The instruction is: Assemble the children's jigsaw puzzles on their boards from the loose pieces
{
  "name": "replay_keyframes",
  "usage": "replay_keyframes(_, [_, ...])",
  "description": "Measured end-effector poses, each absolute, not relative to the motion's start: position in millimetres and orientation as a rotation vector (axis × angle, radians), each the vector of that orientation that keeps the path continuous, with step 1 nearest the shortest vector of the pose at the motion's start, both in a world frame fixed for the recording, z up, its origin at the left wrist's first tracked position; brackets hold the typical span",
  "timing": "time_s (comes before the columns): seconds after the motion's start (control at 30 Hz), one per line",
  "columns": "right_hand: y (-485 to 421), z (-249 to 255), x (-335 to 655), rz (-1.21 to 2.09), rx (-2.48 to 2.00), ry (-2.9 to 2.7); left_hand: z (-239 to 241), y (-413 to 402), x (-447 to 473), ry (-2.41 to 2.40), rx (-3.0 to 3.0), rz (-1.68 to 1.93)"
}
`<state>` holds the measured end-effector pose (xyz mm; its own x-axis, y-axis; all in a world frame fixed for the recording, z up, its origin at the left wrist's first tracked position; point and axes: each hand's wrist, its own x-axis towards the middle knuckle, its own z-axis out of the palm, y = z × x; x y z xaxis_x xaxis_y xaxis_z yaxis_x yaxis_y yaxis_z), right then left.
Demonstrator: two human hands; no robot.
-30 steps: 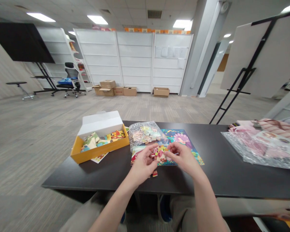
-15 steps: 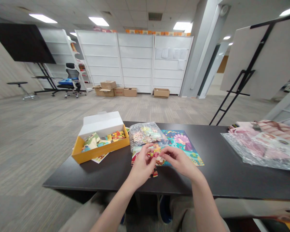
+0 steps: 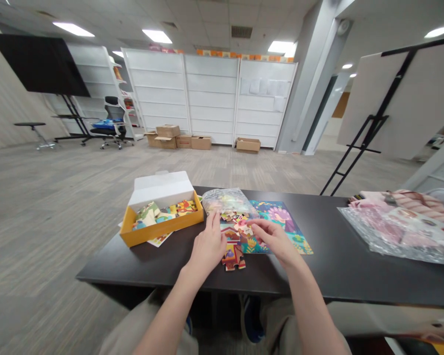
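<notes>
My left hand [image 3: 208, 245] lies flat on the black table [image 3: 340, 268] with its fingers stretched toward a clear bag of puzzle pieces [image 3: 226, 201]. Just right of it, a strip of joined puzzle pieces [image 3: 234, 244] lies on the table. My right hand [image 3: 273, 237] rests on the colourful puzzle sheet [image 3: 281, 224], fingertips pinched at a puzzle piece [image 3: 244, 228] at the top of the joined strip. A yellow box [image 3: 160, 227] with a white lid holds several loose pieces at the left.
Plastic-wrapped pink packages [image 3: 403, 222] lie at the table's right end. An easel with a white board [image 3: 377, 108] stands behind the table. Cardboard boxes [image 3: 177, 138] and an office chair [image 3: 111, 123] sit far back by white shelving.
Both hands came down from holding pieces together above the table. The left hand has flattened beside the joined strip, which now lies uncovered; the right hand presses a piece at its top.
</notes>
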<state>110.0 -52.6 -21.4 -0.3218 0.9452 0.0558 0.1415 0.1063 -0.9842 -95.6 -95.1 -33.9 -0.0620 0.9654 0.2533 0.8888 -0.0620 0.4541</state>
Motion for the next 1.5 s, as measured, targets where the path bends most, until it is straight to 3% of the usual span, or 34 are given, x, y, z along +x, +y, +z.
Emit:
replay_keyframes(0.27, [-30.3, -19.6, 44.3, 1.469, -0.927, -1.558, -36.4, -88.2, -95.8, 1.723, 1.924, 1.111])
replay_keyframes(0.7, [15.3, -20.2, 16.4, 1.319, -0.934, -1.698, -34.8, -88.1, -100.2, 1.854, 1.952, 0.996])
replay_keyframes(0.93, [-16.0, -11.5, 69.3, 0.872, -1.153, -2.004, -23.6, -105.0, -126.9, 1.855, 2.028, 0.997])
replay_keyframes(1.23, [-47.0, -4.9, 103.5, 1.035, -1.359, -2.378, -25.4, -135.0, -126.7, 1.636, 2.364, 0.551])
replay_keyframes(1.5, [-58.5, -0.6, 113.1, 1.033, -1.51, -2.434, -21.2, -141.5, -89.2, 1.749, 2.431, 0.346])
